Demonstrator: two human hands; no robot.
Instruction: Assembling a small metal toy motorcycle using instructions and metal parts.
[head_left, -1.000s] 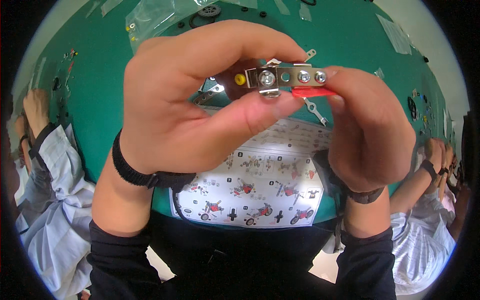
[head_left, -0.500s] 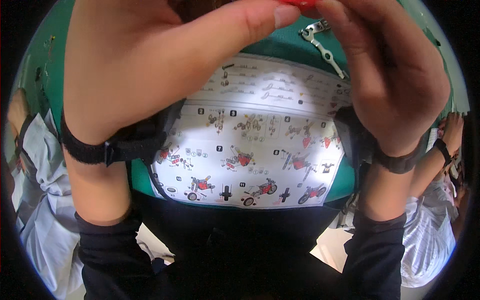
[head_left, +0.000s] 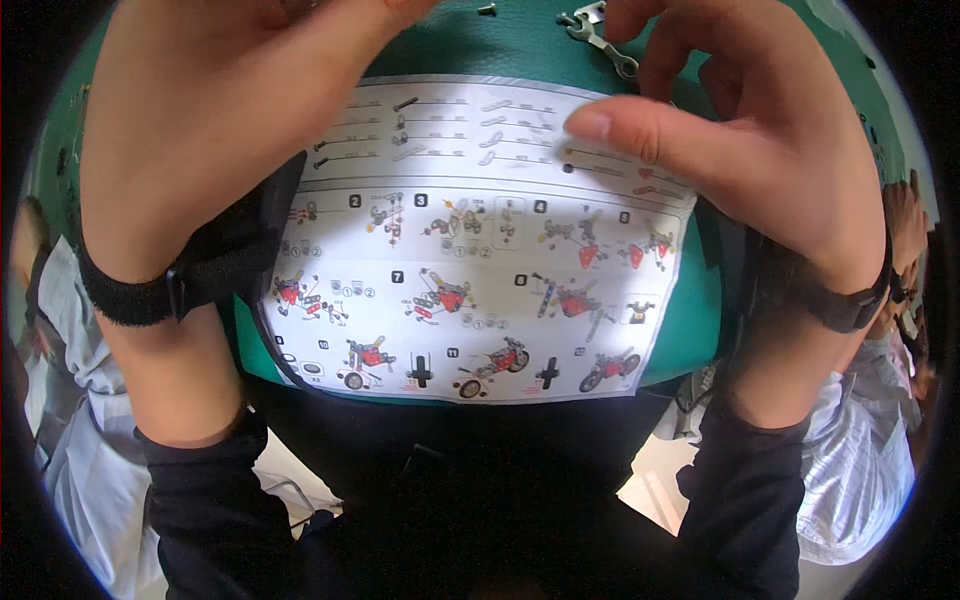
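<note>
My left hand (head_left: 235, 120) is raised at the upper left, its thumb pointing to the top edge. Its fingertips lie beyond the picture, so whatever it may hold is hidden. At the upper right my right hand (head_left: 760, 140) is open, with thumb and fingers spread and nothing visible between them. Its fingers hang beside a small silver wrench (head_left: 603, 45); whether they touch it I cannot tell. A small silver metal piece (head_left: 592, 14) lies at the wrench's far end. Below both hands an instruction sheet (head_left: 480, 250) with pictures of a red motorcycle model lies flat.
A small screw (head_left: 487, 10) lies on the green table mat (head_left: 470, 50) near the top edge. People in light clothing sit on both sides, with a sleeve (head_left: 80, 400) at left and a co-worker's hand (head_left: 908, 215) at right. Black straps circle my wrists.
My hands have moved apart; the right has let go of the red piece and opened beside the wrench. The red piece is out of view. A screw has come into view.
</note>
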